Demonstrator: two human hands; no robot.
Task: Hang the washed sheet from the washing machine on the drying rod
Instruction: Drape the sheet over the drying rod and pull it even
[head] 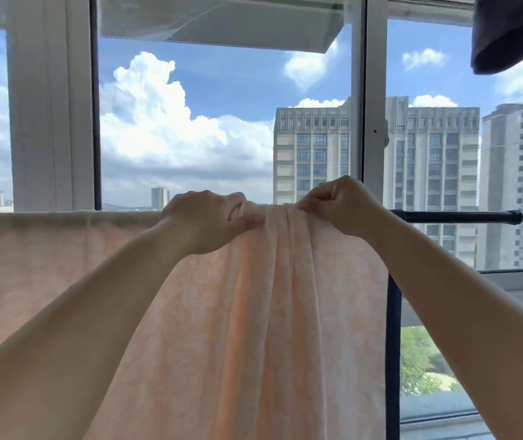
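**Bunched sheet on the rod, both hands at the gather**

Two bare forearms reach up from the bottom of the view to the rod. Between them hangs the peach sheet (253,312), already draped over the black drying rod (457,216); to the left it lies flat along the rod, but between the hands it is gathered into thick folds. The left hand (203,217) curls round the bunched cloth at the rod, thumb pressing on the folds. The right hand (339,204) pinches the top of the gather just beside it, fingers curled tight.

The likely trouble is the bunch itself: left gathered, the layers would probably dry slowly and crease. Spreading it toward the bare right end of the rod carries its own risk, since a hard sideways pull could drag the flat left part along or slide the cloth off the rod end near the dark upright post (392,344). How much sheet hangs on the far side is hidden, so an uneven drop could let the wet weight pull everything over. A dark garment (507,33) hangs at top right, well apart.
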